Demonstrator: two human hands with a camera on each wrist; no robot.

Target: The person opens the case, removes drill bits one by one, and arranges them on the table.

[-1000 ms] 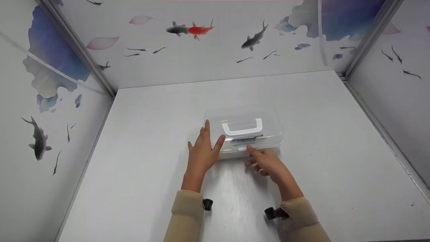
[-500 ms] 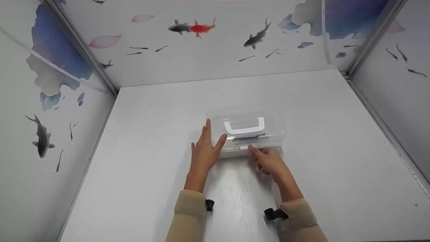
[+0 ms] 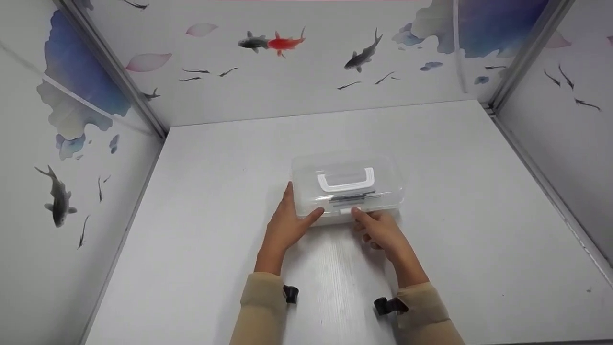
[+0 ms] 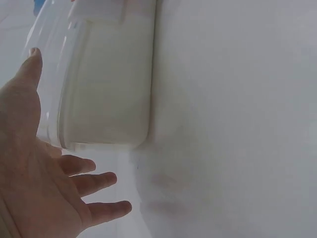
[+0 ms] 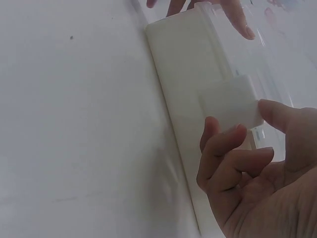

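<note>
A clear-lidded plastic storage box (image 3: 306, 167) with a white carry handle (image 3: 346, 187) sits on the white table, its lid down. Dark thin items (image 3: 352, 197) show through the lid; their kind is unclear. My left hand (image 3: 286, 225) is at the box's left front corner, fingers spread along the left side and thumb over the front edge of the lid. At the front, my right hand (image 3: 380, 232) holds the white latch (image 5: 230, 101), thumb at its upper edge and curled fingers by its lower part.
White table surface (image 3: 215, 191) surrounds the box. Panels printed with fish (image 3: 361, 52) and blue shapes stand at the back, left and right. A small black wrist device (image 3: 289, 293) is on each beige sleeve (image 3: 261, 306).
My left hand has slid nearer, down the box's left side, and its thumb has dropped from the lid's top to the front edge. My right hand stays at the latch; the box is still.
</note>
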